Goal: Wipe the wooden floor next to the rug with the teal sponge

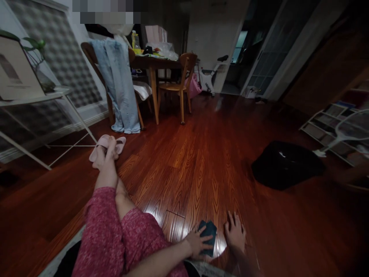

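Note:
My left hand [198, 243] reaches in from the bottom with its fingers spread over a small dark teal piece [211, 233]. That piece looks flat, with an angular outline; whether it is cloth or something stiffer I cannot tell. To its right is my right hand [236, 232], apart from the teal piece, fingers stretched out and nothing in them. Both hands are low over the reddish wooden floor [184, 181]; contact of the right hand with the boards is unclear.
My crossed legs in pink shorts [105, 215] stretch left toward pink slippers [99, 148]. A black bag-like object [285, 164] lies at right, near a white racket-shaped object [356, 127]. Jeans [118, 84] hang over a chair by the table [153, 69]; another chair [184, 82] stands alongside.

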`<state>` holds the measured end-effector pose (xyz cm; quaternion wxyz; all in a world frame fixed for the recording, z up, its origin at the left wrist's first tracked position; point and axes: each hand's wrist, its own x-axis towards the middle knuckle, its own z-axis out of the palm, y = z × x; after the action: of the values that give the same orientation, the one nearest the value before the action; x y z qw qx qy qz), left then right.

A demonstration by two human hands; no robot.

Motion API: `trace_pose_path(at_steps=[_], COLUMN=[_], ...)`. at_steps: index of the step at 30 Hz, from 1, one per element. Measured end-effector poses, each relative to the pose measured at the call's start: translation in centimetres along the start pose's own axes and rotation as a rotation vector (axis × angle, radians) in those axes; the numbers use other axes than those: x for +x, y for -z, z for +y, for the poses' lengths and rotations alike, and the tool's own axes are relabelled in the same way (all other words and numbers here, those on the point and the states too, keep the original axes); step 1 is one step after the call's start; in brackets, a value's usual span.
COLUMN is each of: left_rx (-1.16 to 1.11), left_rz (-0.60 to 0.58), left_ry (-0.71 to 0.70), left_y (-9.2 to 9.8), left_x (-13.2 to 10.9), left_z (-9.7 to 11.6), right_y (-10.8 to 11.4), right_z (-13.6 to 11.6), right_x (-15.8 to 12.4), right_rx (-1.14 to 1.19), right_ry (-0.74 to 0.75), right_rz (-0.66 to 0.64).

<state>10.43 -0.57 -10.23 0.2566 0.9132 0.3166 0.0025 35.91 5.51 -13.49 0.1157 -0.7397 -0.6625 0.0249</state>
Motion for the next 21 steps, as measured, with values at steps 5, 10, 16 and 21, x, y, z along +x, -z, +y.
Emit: trace_pose_path(at_steps=[5, 10, 16, 21], left_rx=[-0.053, 0.021, 0.01, 0.003], left_rz=[0.131, 0.348, 0.463, 0.394], left_ry=[0.292, 1.095, 1.579, 1.405], left_y=[5.5, 11.3, 10.8, 9.6], left_x=[-2.0, -8.9, -14.3, -10.2], left_z=[-4.8, -11.3, -14.3, -11.6], right_y=[0.3, 0.4, 0.3, 0.3], right_z=[-0.1, -0.2, -0.2, -0.4], right_x=[0.0, 0.0, 0.0, -0.1], right_rx=[-0.015, -0.024, 0.006, 0.015], right_ry=[0.003, -0.002, -0.01, -0.013], right_rz=[-0.004, -0.01, -0.011, -0.015])
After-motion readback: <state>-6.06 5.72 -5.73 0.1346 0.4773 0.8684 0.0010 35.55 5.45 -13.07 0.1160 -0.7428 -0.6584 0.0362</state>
